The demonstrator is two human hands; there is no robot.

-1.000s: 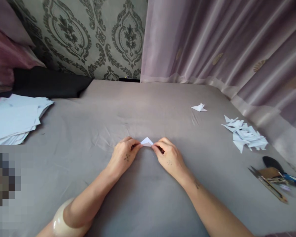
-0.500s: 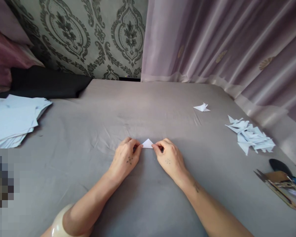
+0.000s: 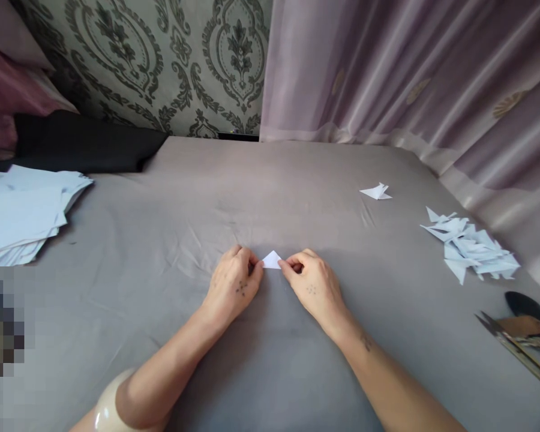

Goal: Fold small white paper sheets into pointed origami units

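Note:
A small folded paper [image 3: 272, 260], white and triangular with its peak pointing away from me, is held just above or on the grey sheet; which of the two I cannot tell. My left hand [image 3: 235, 277] pinches its left corner between thumb and fingers. At the opposite corner my right hand [image 3: 314, 282] has the same kind of pinch. Fingertips cover both ends of the paper.
A folded paper bird [image 3: 378, 191] lies at the back right, with a heap of folded paper pieces [image 3: 474, 246] nearer. Scissors [image 3: 517, 348] lie at the right edge. On the left are a stack of white paper [image 3: 22, 210] and a black cloth [image 3: 85, 144].
The view has turned slightly, so the heap and scissors sit farther right in it. Both hands keep their pinch on the folded paper, almost unmoved.

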